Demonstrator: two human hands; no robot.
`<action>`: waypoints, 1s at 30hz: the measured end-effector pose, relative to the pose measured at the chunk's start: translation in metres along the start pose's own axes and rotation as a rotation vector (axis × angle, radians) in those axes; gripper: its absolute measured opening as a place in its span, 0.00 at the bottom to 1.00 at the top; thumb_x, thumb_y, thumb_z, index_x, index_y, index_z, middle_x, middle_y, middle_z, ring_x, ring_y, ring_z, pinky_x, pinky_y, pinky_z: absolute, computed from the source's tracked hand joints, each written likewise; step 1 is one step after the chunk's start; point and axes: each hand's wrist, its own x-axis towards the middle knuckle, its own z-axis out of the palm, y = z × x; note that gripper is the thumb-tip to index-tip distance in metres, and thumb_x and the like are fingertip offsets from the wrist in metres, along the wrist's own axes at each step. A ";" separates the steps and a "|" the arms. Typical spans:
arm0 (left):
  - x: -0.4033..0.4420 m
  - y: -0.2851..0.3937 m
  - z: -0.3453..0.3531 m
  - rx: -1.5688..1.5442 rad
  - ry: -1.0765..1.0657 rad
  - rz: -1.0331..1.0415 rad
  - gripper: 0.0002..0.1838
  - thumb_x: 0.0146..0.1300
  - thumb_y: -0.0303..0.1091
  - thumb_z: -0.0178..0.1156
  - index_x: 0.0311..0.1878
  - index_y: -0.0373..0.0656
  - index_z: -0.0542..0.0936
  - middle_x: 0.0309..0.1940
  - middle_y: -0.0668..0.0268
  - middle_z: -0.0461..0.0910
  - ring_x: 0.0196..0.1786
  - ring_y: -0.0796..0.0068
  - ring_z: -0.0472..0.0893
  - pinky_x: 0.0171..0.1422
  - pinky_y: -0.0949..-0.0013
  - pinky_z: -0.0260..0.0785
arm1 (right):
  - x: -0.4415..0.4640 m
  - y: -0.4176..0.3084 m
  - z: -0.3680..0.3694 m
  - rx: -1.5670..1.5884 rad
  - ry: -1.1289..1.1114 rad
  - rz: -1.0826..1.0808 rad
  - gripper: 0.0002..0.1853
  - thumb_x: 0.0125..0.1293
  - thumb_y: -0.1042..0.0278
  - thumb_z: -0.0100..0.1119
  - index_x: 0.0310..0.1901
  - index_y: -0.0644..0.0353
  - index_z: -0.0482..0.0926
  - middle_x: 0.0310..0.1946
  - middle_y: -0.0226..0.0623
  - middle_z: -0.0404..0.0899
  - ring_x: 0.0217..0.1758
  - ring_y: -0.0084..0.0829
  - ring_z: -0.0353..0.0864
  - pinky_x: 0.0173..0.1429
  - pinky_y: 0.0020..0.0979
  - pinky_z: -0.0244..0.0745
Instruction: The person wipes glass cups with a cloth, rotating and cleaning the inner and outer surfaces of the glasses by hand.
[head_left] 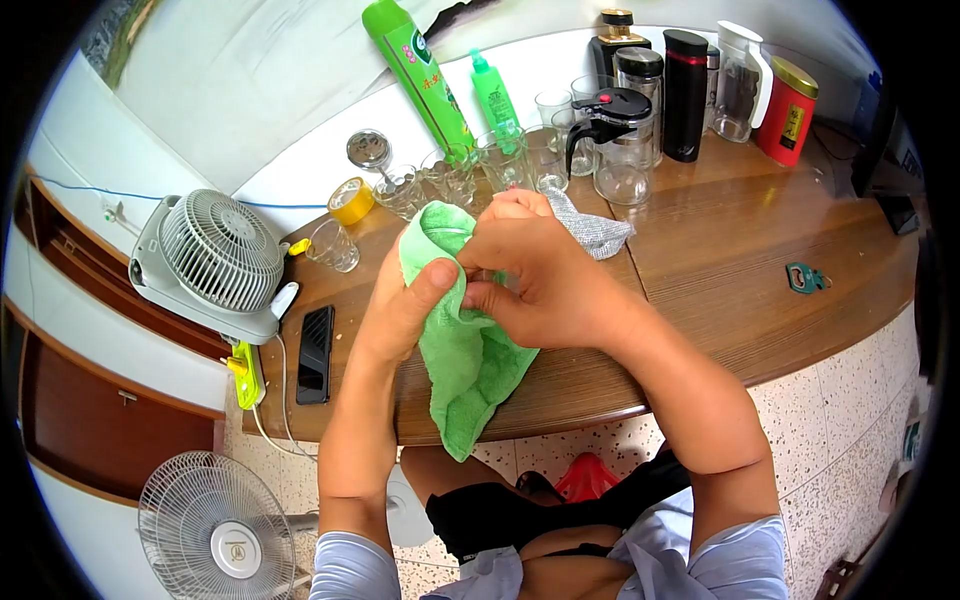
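Observation:
A light green towel (465,375) hangs between my hands above the front part of the wooden table. My left hand (405,290) is closed around its upper left side, with the thumb lying across the cloth. On the other side, my right hand (535,265) pinches the towel with bent fingers, some of them hidden in the folds. The cloth curls round at the top into an opening; whether something is wrapped inside cannot be made out. Just behind my right hand lies a grey checked cloth (595,230).
Behind my hands stand several drinking glasses (450,180), a glass pitcher (625,165) with a black lid, a black flask (684,100) and a red tin (787,115). A small fan (222,255) and a phone (315,355) are at left. A bottle opener (803,278) lies right.

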 end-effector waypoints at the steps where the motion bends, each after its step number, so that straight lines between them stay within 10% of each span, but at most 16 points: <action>1: 0.002 -0.005 -0.006 0.009 -0.011 0.005 0.46 0.65 0.72 0.69 0.66 0.37 0.75 0.55 0.59 0.82 0.56 0.68 0.83 0.60 0.62 0.79 | 0.001 0.000 0.000 0.003 -0.001 0.005 0.12 0.55 0.74 0.79 0.40 0.54 0.86 0.34 0.31 0.79 0.45 0.38 0.79 0.69 0.40 0.67; 8: -0.007 -0.006 0.001 -0.662 0.041 0.016 0.48 0.76 0.78 0.44 0.72 0.38 0.75 0.63 0.54 0.83 0.65 0.57 0.83 0.68 0.53 0.79 | 0.009 -0.002 0.001 0.143 0.121 -0.055 0.09 0.56 0.73 0.78 0.38 0.55 0.88 0.33 0.32 0.80 0.47 0.39 0.80 0.66 0.42 0.66; 13: -0.004 -0.002 -0.002 -0.234 0.051 -0.052 0.47 0.65 0.77 0.65 0.66 0.40 0.77 0.48 0.66 0.81 0.52 0.73 0.82 0.56 0.64 0.79 | 0.005 0.002 -0.005 0.098 -0.003 -0.019 0.10 0.56 0.75 0.77 0.39 0.55 0.87 0.33 0.32 0.80 0.48 0.40 0.79 0.69 0.42 0.64; 20: 0.003 -0.006 -0.003 0.047 -0.018 -0.001 0.43 0.68 0.72 0.66 0.65 0.39 0.76 0.50 0.64 0.82 0.52 0.72 0.82 0.59 0.67 0.75 | 0.002 -0.001 0.002 -0.007 0.001 0.024 0.13 0.53 0.75 0.78 0.40 0.56 0.86 0.35 0.33 0.80 0.48 0.42 0.79 0.67 0.43 0.66; 27: 0.000 0.010 0.023 -0.509 0.228 -0.080 0.47 0.81 0.76 0.30 0.69 0.40 0.77 0.54 0.59 0.83 0.52 0.65 0.85 0.57 0.61 0.81 | 0.008 0.000 0.002 0.164 0.087 -0.050 0.15 0.54 0.72 0.80 0.43 0.55 0.87 0.34 0.33 0.81 0.48 0.41 0.80 0.69 0.44 0.66; 30: 0.006 -0.009 -0.011 -0.437 -0.072 -0.023 0.46 0.80 0.76 0.36 0.69 0.38 0.76 0.53 0.60 0.84 0.52 0.68 0.84 0.56 0.63 0.81 | 0.004 0.003 0.003 0.063 0.048 -0.047 0.14 0.55 0.69 0.81 0.42 0.55 0.86 0.31 0.32 0.80 0.44 0.40 0.81 0.69 0.45 0.65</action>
